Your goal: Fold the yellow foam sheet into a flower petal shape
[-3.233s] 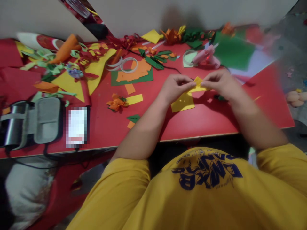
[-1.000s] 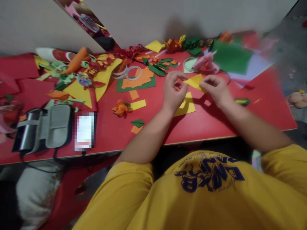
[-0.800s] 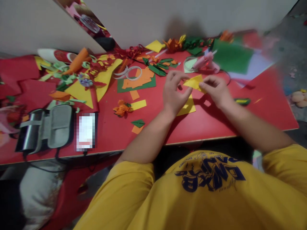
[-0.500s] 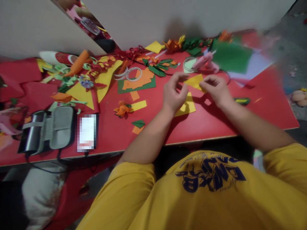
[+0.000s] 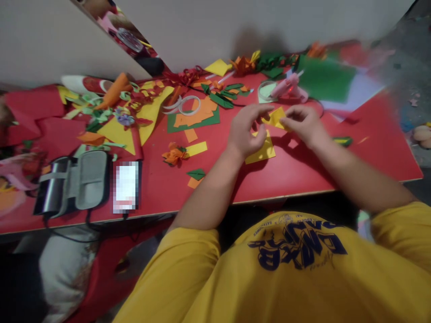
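Two hands busy over a red counter (image 5: 303, 172) buried in paper scraps. Far left: a grey case (image 5: 72, 181) lying open near the front edge, nothing visible inside beyond its straps and a cord trailing off underneath, with a phone (image 5: 126, 186) just beside it. Further back, a heap of curled strips, yellow sheets and an orange cone (image 5: 112, 89). Toward the middle, a tape roll (image 5: 188, 104) resting on orange and green card, then a small orange paper flower (image 5: 173, 154) and a folded green bit (image 5: 196, 173) closer in.

Left hand (image 5: 245, 132) with fingers half spread, thumb and forefinger closing toward the near corner of a small folded yellow paper (image 5: 276, 119); can't tell for sure whether actually pinching or just touching. Right hand (image 5: 303, 125) pinching the other end between thumb and fingertips, paper held just above the counter. Flat yellow piece (image 5: 261, 151) lying directly below, partly under the left hand.

Behind the hands, a clear round cup (image 5: 267, 91) with something pale green in it, too blurry to name, and a pink glue gun (image 5: 288, 86) touching it, cord running past.

Risk-wise: a loose left-side grip could let the crease spring open or go crooked, and a wrist drifting back could knock the glue gun or that cup over.
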Demonstrator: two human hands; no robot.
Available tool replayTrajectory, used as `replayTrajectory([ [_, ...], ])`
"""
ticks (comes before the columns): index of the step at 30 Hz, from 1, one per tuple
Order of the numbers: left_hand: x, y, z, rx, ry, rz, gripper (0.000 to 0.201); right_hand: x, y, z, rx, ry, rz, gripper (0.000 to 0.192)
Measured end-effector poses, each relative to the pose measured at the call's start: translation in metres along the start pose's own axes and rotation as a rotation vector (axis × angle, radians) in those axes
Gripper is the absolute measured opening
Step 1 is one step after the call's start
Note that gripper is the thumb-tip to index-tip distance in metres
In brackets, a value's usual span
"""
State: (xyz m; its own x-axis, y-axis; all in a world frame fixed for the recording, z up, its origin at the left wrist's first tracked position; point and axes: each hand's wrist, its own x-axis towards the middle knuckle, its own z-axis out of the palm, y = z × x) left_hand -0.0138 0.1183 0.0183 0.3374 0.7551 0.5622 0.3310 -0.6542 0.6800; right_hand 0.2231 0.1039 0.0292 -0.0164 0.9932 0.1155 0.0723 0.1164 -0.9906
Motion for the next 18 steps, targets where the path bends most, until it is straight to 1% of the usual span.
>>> replayTrajectory([
  [3, 0.007, -0.011, -0.004, 0.001, -0.042, 0.051, 0.034, 0.002, 0.0, -0.002, 0.025, -0.033, -0.003, 0.03],
  [5, 0.011, -0.018, -0.007, 0.006, -0.086, 0.073, 0.04, 0.002, 0.0, -0.003, 0.028, -0.049, 0.0, 0.033],
  [8, 0.015, -0.023, -0.012, 0.002, -0.163, 0.066, 0.048, 0.003, 0.0, -0.003, 0.02, -0.076, 0.031, 0.033],
  [10, 0.016, -0.024, -0.013, -0.032, -0.18, 0.053, 0.053, 0.003, 0.0, -0.003, 0.018, -0.103, 0.049, 0.031],
  [12, 0.015, -0.026, -0.009, -0.076, -0.136, 0.029, 0.057, 0.003, 0.001, -0.004, 0.028, -0.127, 0.052, 0.03],
  [14, 0.013, -0.028, -0.001, -0.12, -0.054, -0.022, 0.059, 0.004, 0.001, -0.005, 0.039, -0.146, 0.045, 0.032],
  [16, 0.01, -0.03, 0.009, -0.185, 0.017, -0.102, 0.057, 0.003, 0.001, -0.005, 0.034, -0.16, 0.037, 0.036],
  [18, 0.006, -0.031, 0.019, -0.266, 0.058, -0.194, 0.053, 0.003, 0.001, -0.006, 0.021, -0.168, 0.036, 0.039],
])
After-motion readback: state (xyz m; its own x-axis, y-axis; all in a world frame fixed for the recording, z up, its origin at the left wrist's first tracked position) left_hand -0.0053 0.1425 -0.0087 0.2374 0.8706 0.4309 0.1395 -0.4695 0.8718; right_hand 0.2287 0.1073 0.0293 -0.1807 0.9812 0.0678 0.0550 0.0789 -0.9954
